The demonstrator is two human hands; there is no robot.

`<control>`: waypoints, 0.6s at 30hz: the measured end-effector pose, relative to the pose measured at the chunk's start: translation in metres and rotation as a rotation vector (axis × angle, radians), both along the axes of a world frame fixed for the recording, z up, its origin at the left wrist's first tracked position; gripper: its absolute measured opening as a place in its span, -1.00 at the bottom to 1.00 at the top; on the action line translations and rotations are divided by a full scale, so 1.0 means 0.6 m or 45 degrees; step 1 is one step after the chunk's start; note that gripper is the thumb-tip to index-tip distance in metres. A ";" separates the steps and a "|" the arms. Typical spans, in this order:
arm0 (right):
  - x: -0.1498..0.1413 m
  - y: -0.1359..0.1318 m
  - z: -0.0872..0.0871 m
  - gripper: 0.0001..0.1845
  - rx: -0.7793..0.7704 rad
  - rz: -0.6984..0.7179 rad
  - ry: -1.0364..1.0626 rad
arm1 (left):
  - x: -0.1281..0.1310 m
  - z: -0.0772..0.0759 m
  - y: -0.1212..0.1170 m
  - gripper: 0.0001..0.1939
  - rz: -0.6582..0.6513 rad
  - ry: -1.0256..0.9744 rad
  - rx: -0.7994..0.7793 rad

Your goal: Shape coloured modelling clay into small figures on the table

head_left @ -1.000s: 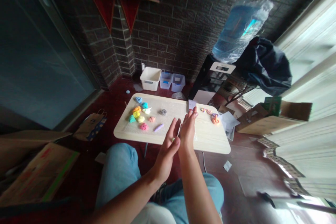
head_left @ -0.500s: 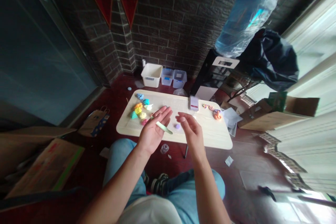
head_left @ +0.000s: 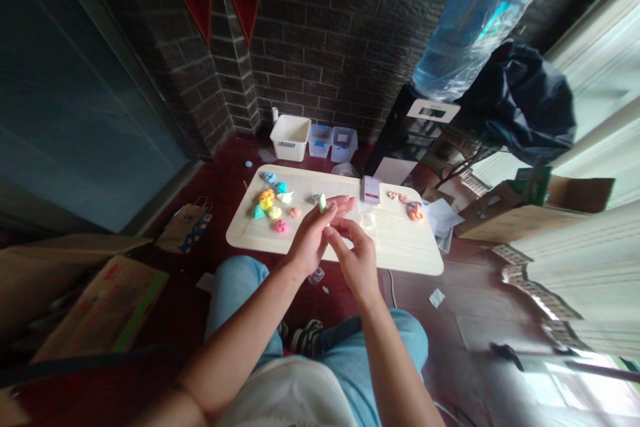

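Observation:
A pale green strip (head_left: 323, 201), apparently modelling clay, pokes up beside the thumb of my left hand (head_left: 315, 235). That hand is turned edge-on, its fingers stretched to the right, and the strip is held against it by the thumb. My right hand (head_left: 353, 250) meets it from the right, thumb and forefinger pinched at the strip's lower end, which is mostly hidden. Both hands are raised over the near side of a pale table (head_left: 405, 250). Left of them lie several coloured clay lumps, among them a pink lump (head_left: 281, 226) and a yellow lump (head_left: 267, 203).
A phone-like device (head_left: 371, 190) lies at the table's back edge. Farther right are small multicoloured pieces (head_left: 393, 195) and an orange-and-purple clump (head_left: 415, 211). Behind the table stand a white bin (head_left: 291, 140) and clear boxes (head_left: 344, 145). A water dispenser (head_left: 395, 130) rises at the back right.
My left hand has turned from palm-up to edge-on and moved right. The strip, flat across the palm before, now points up. My right hand has come in to touch it.

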State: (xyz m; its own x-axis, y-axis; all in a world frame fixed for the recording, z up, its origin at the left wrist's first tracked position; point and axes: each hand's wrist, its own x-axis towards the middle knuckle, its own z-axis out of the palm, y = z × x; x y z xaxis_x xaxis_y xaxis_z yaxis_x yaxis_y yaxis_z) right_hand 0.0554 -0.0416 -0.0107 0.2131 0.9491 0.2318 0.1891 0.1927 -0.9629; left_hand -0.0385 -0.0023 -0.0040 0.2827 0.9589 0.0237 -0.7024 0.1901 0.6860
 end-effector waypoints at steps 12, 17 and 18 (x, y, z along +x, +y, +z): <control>-0.067 0.032 0.009 -0.31 0.136 -0.181 0.416 | 0.030 0.024 -0.025 -0.44 -0.220 -0.422 -0.481; -0.070 0.031 0.013 -0.34 0.208 -0.130 0.491 | 0.032 0.039 -0.025 -0.46 -0.142 -0.902 -1.143; -0.064 0.035 0.016 -0.33 0.187 -0.165 0.514 | 0.034 0.038 -0.028 -0.46 -0.142 -0.908 -1.141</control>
